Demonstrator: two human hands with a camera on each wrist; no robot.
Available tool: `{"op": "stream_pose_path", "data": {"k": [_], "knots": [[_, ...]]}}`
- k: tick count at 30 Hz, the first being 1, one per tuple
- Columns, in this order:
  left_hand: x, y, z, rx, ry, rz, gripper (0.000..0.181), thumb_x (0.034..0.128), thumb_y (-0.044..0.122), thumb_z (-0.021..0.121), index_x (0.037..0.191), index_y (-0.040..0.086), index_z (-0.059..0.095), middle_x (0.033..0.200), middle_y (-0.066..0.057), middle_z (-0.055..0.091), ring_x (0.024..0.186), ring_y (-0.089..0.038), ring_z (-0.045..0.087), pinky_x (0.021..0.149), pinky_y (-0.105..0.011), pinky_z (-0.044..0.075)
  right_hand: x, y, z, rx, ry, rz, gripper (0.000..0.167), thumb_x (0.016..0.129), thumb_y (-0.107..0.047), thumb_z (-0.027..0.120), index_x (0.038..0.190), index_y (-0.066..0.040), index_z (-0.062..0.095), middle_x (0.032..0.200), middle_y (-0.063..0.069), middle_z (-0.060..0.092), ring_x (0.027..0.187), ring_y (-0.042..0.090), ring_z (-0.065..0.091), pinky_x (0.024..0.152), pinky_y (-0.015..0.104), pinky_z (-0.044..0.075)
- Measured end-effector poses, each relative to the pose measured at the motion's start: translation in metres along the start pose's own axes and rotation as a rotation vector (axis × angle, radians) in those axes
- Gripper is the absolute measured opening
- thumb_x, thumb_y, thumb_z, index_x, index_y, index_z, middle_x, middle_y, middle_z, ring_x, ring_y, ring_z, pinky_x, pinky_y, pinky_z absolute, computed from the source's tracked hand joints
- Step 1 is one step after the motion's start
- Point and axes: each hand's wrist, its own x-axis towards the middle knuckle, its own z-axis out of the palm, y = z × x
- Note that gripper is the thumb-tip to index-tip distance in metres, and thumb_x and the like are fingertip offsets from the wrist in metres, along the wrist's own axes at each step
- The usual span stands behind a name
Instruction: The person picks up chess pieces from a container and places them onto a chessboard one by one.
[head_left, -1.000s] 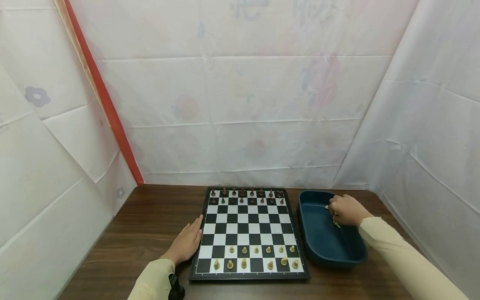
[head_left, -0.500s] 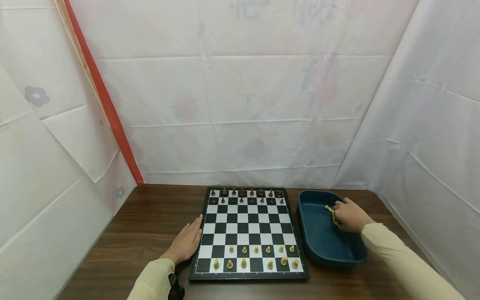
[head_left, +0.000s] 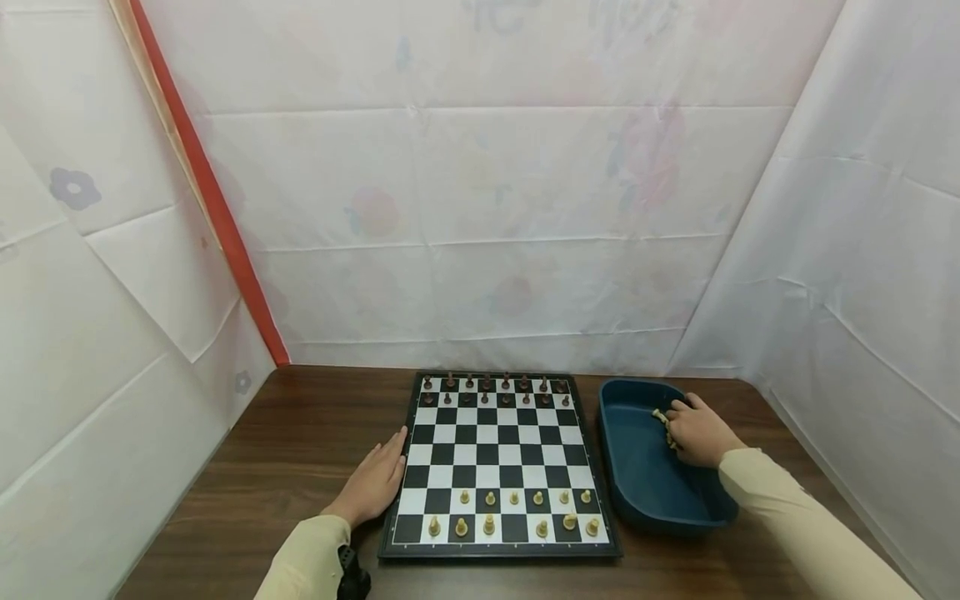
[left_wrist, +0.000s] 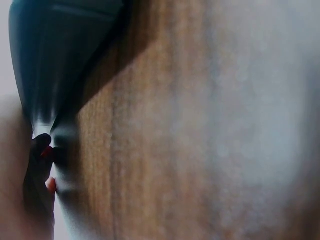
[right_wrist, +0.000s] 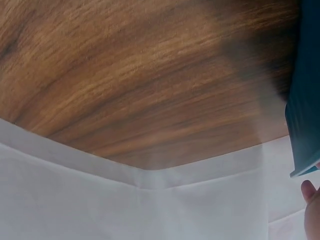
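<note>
A black-and-white chessboard [head_left: 487, 455] lies on the table. Dark red chess pieces [head_left: 486, 384] fill its two far rows, and cream ones [head_left: 489, 525] stand in the two near rows with gaps. Along the board's left edge, my left hand [head_left: 369, 482] rests with straight fingers. My right hand [head_left: 701, 432] reaches into the blue tray [head_left: 637, 492], its fingers at a few loose cream chess pieces [head_left: 661, 416]; whether it pinches one is hidden. In the right wrist view only a fingertip [right_wrist: 308, 191] shows beside the tray's outer wall [right_wrist: 305, 105].
The tray stands just right of the board. The brown wooden table [head_left: 315, 417] meets white sheets [head_left: 480, 292] at the back and both sides. A red strip [head_left: 217, 204] runs down the left corner. The left wrist view is mostly blurred tabletop [left_wrist: 165, 125].
Inside the tray, my right hand has shifted slightly right and toward me, uncovering more of the loose cream pieces. My left hand and the pieces on the board keep their places.
</note>
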Motion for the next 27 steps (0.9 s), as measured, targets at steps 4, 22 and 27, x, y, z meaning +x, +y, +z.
{"op": "stream_pose_path", "data": {"k": [4,22,27], "knots": [[0.001,-0.001,0.0,0.003,-0.01,-0.01,0.052,0.1031,0.018,0.035,0.149,-0.004,0.022,0.15,-0.021,0.031,0.139,-0.034,0.027,0.114,-0.05,0.017,-0.001,0.0,0.003,0.019,0.031,0.004,0.028,0.066,-0.013,0.078,0.054,-0.016,0.053,0.066,0.0,0.051,0.071,0.024,0.047,0.081,0.054,0.04],[0.002,-0.003,0.002,0.003,-0.013,-0.011,0.053,0.1032,0.019,0.034,0.149,-0.004,0.022,0.15,-0.021,0.031,0.139,-0.034,0.028,0.114,-0.051,0.017,0.008,0.004,-0.007,0.076,0.103,-0.01,0.04,0.066,-0.012,0.076,0.048,-0.021,0.041,0.065,-0.004,0.043,0.068,0.02,0.043,0.077,0.051,0.039],[0.002,-0.003,0.002,0.0,-0.014,-0.01,0.053,0.1032,0.019,0.034,0.149,-0.004,0.021,0.15,-0.021,0.03,0.139,-0.034,0.027,0.114,-0.051,0.017,0.015,0.002,-0.018,0.112,0.091,-0.007,0.038,0.068,-0.019,0.081,0.05,-0.021,0.048,0.068,-0.006,0.045,0.073,0.021,0.048,0.085,0.055,0.04]]}}
